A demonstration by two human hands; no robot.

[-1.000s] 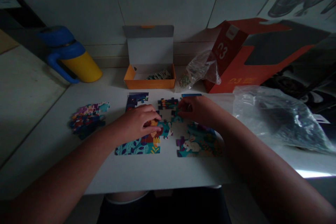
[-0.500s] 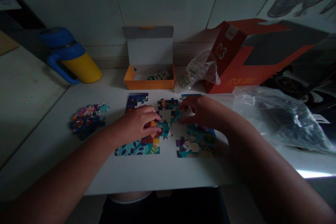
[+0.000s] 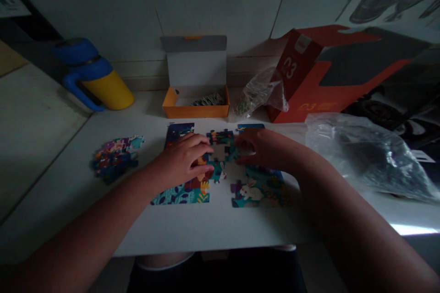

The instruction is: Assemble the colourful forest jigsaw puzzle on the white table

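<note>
A partly joined jigsaw puzzle [image 3: 185, 192] lies on the white table [image 3: 206, 224], with a second joined section showing a white rabbit [image 3: 256, 190] to its right. My left hand [image 3: 182, 158] rests on the left section, fingers stretched toward a small strip of joined pieces [image 3: 220, 136]. My right hand [image 3: 261, 146] lies over the upper right part, fingertips pinching a teal piece [image 3: 232, 152] beside that strip.
A pile of loose pieces [image 3: 115, 155] sits at the left. An open orange box [image 3: 195, 100], a small plastic bag [image 3: 261, 91], a large orange carton [image 3: 330, 73], a yellow and blue bottle [image 3: 96, 78] and a crumpled clear bag [image 3: 364, 155] ring the back and right.
My left hand has slid up and right, its fingers reaching toward the small strip. My right hand has shifted slightly left toward the same spot.
</note>
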